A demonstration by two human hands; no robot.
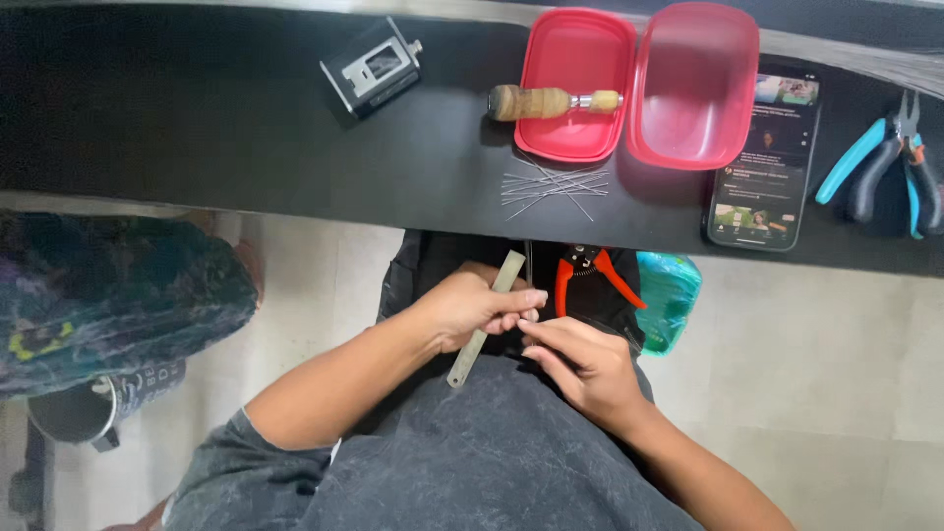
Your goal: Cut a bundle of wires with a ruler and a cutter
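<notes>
Head view: left hand [470, 307] fingers hold a metal strip [486, 320] beside orange pliers [587, 274]; right hand [582, 366] pinches.

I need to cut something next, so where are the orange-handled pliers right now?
In the head view, the orange-handled pliers lie on the person's lap just below the black table edge, right of the flat grey metal strip in the left hand.

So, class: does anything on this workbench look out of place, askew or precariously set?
The wood-handled tool lies across the rim of the red tray, half on, half off. The thin metal pins lie scattered, crossing each other. The orange-handled pliers sit in the lap, off the bench. Nothing looks broken.
</notes>
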